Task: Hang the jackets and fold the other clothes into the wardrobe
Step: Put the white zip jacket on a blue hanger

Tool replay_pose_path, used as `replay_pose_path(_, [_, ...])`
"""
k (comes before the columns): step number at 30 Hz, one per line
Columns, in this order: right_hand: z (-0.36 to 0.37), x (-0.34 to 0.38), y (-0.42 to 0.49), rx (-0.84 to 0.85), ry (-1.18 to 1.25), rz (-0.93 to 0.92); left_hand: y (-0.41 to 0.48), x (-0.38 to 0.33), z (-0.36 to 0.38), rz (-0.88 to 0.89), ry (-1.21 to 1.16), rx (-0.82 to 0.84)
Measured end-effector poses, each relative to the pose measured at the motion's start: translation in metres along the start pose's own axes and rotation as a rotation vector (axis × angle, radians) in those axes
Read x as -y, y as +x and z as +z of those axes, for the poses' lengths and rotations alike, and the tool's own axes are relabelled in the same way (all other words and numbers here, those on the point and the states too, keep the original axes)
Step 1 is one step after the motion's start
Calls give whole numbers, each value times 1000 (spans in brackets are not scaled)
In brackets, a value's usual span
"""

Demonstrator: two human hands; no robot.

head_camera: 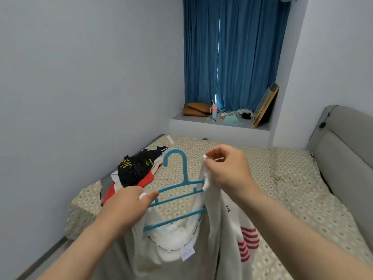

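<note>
A white fleecy jacket [175,243] with red stripes hangs in front of me over the bed. A blue plastic hanger [179,190] sits inside its neck opening, hook pointing up. My left hand [129,205] grips the left shoulder of the jacket together with the hanger's left end. My right hand [228,170] pinches the jacket's right edge, lifting it above the hanger's right end. A pile of other clothes [133,172], black on top with red and white beneath, lies on the bed's left side. The wardrobe is out of view.
The bed [272,188] with a patterned beige sheet fills the floor ahead, with a grey headboard [347,150] at right. A window ledge [222,122] under blue curtains holds a brown cushion, a pink cup, small items and a leaning frame. A bare wall stands on the left.
</note>
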State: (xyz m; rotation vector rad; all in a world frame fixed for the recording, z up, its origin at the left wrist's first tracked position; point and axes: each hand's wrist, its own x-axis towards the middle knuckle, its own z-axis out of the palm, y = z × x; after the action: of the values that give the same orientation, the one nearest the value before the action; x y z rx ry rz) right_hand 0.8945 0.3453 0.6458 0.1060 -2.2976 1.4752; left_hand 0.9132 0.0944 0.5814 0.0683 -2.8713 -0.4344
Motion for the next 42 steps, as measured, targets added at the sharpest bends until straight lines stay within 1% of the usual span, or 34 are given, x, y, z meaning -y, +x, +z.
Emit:
replay_pose_path(2, [18, 6, -33, 59, 15, -114, 1, -2, 1, -38, -64, -62])
replay_pose_path(5, [32, -11, -78, 209, -166, -409, 0, 6, -6, -42, -173, -135])
replay_pose_path(6, [32, -22, -88, 280, -224, -457, -2, 7, -8, -33, -190, -161])
replay_pose_path(8, [25, -40, -97, 380, -270, -455, -7, 5, -13, -12, -183, -211])
replay_pose_path(9, [18, -44, -97, 357, -272, -466, -9, 4, -14, 3, -165, -230])
replay_pose_path(11, [2, -49, -86, 180, -263, -520, -12, 5, -17, 36, -144, -261])
replay_pose_path(12, [-6, -49, -76, 80, -287, -535, -12, 6, -19, 52, -148, -271])
replay_pose_path(13, [-14, -47, -64, 23, -336, -526, -13, 6, -22, 65, -155, -275])
replay_pose_path(14, [-21, -44, -52, 26, -418, -495, -13, 7, -25, 80, -156, -275])
replay_pose_path(16, [-32, -34, -31, 166, -635, -437, -13, 4, -29, 110, -147, -286])
replay_pose_path(18, [-39, -23, -15, 263, -865, -498, -13, 2, -33, 125, -148, -307])
replay_pose_path(20, [-41, -10, -1, 282, -1011, -583, -13, 2, -37, 143, -140, -309])
replay_pose_path(21, [-42, -5, 3, 320, -1004, -585, -13, 3, -38, 156, -125, -304])
replay_pose_path(22, [-42, -3, 6, 381, -945, -558, -13, 3, -40, 163, -117, -300])
replay_pose_path(24, [-37, -10, 9, 512, -792, -453, -9, 7, -43, 142, -193, -293])
replay_pose_path(27, [-35, -24, 6, 511, -711, -439, 1, 17, -54, -6, -514, -297])
replay_pose_path(30, [-36, -34, 5, 513, -653, -388, 11, 24, -71, -206, -980, -366])
replay_pose_path(32, [-36, -39, 3, 538, -657, -357, 8, 23, -84, -226, -1242, -400])
replay_pose_path(34, [-34, -42, -2, 551, -629, -346, -2, 16, -95, -133, -1385, -322])
replay_pose_path(35, [-33, -43, -5, 535, -591, -338, -8, 12, -97, -64, -1401, -257])
replay_pose_path(36, [-32, -43, -7, 499, -534, -322, -15, 8, -97, 8, -1366, -184])
replay_pose_path(37, [-31, -42, -9, 455, -461, -309, -21, 5, -96, 77, -1265, -120])
replay_pose_path(39, [-33, -39, -11, 378, -341, -304, -30, 1, -94, 200, -983, -5])
replay_pose_path(40, [-34, -37, -13, 358, -318, -326, -33, 0, -93, 239, -888, 21])
replay_pose_path(42, [-36, -31, -15, 339, -313, -377, -32, 4, -92, 240, -837, 12])
